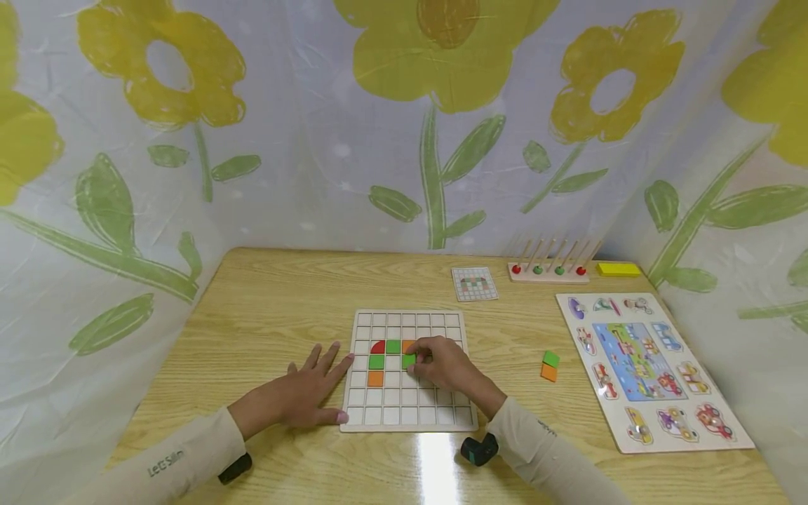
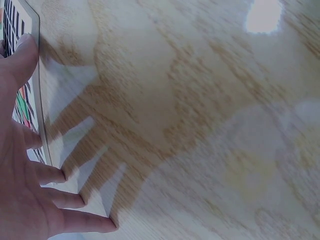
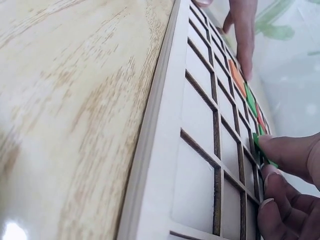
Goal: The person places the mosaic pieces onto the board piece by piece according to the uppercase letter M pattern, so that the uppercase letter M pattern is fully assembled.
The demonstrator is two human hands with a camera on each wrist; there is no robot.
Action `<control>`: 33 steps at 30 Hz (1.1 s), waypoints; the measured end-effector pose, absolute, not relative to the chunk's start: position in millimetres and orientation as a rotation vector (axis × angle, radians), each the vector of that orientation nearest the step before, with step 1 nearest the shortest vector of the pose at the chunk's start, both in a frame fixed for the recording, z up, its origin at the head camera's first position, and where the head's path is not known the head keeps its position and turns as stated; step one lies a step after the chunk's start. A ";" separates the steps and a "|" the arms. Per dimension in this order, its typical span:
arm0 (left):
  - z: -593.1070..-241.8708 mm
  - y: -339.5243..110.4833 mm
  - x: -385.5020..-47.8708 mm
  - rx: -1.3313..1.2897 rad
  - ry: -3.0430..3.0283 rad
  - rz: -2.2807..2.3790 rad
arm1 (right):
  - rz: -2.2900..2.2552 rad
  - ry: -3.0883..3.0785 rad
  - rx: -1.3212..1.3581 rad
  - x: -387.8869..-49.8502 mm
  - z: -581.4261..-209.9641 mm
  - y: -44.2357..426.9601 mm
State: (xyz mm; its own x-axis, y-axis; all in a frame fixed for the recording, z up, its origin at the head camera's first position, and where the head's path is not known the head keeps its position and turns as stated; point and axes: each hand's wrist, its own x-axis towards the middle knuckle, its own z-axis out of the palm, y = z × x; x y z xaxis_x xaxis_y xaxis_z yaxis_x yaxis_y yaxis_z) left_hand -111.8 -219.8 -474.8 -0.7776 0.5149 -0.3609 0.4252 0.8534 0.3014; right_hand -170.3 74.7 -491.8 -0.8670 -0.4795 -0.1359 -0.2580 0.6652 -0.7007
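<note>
A white grid board (image 1: 409,427) lies flat on the table. My right hand (image 1: 442,361) is over its middle, thumb and fingers pinching a green square tile (image 3: 258,144) that looks tilted in the right wrist view. On the board are a red rounded piece (image 1: 379,347), a green tile (image 1: 393,346) and an orange tile (image 1: 408,346) in one row. Below the red piece sit another green tile (image 1: 376,362) and an orange tile (image 1: 375,379). My left hand (image 1: 309,389) has its fingers spread, thumb and fingertips at the board's left edge.
A green tile (image 1: 550,358) and an orange tile (image 1: 548,372) lie right of the board. Farther right is a picture puzzle board (image 1: 684,438). Behind stand a small pattern card (image 1: 475,284), a peg rack (image 1: 549,273) with red and green beads, and a yellow block (image 1: 618,270).
</note>
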 end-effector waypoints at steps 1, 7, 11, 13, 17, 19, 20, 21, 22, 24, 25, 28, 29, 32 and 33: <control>-474.9 -219.7 -111.8 0.694 2.593 0.281 | -1.008 2.574 -0.587 -170.2 -491.0 74.7; -474.8 -219.3 -111.6 0.689 2.592 0.284 | -1.000 2.557 -0.554 -170.1 -487.6 76.0; -474.2 -218.9 -111.5 0.685 2.588 0.294 | -1.001 2.556 -0.553 -169.7 -486.9 77.9; -474.0 -218.8 -111.5 0.686 2.590 0.294 | -1.002 2.554 -0.560 -169.4 -487.0 78.5; -474.1 -218.8 -111.4 0.689 2.593 0.292 | -1.002 2.553 -0.571 -169.2 -486.8 79.2; -474.3 -218.8 -111.5 0.691 2.595 0.291 | -1.000 2.555 -0.576 -169.5 -486.5 79.2; -474.4 -218.9 -111.6 0.692 2.595 0.291 | -0.999 2.556 -0.577 -169.5 -486.4 79.3; -474.4 -218.9 -111.7 0.692 2.596 0.289 | -1.000 2.556 -0.580 -169.6 -486.2 79.3; -474.4 -218.9 -111.7 0.692 2.596 0.287 | -1.001 2.556 -0.584 -169.6 -486.0 79.5; -474.4 -219.1 -112.0 0.693 2.596 0.286 | -1.004 2.555 -0.587 -169.5 -485.8 79.7; -474.2 -219.1 -112.0 0.692 2.596 0.285 | -1.005 2.554 -0.588 -169.3 -485.9 79.8; -473.7 -219.0 -111.8 0.689 2.593 0.288 | -1.006 2.553 -0.586 -169.3 -486.4 79.7; -473.5 -218.9 -111.8 0.688 2.592 0.288 | -1.006 2.553 -0.585 -169.3 -486.8 79.6; -473.0 -218.6 -111.6 0.684 2.591 0.286 | -1.001 2.559 -0.583 -169.9 -488.1 79.0; -472.7 -218.5 -111.4 0.682 2.591 0.285 | -1.000 2.559 -0.581 -169.9 -488.5 78.8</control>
State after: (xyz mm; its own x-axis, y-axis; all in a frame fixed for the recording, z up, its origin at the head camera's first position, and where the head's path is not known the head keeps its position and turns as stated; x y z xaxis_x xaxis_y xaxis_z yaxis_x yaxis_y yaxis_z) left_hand -111.4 -218.5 -472.7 -0.7796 0.5088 -0.3651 0.4174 0.8568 0.3027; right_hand -169.9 78.8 -488.5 -0.8618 -0.4831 -0.1547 -0.2504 0.6703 -0.6986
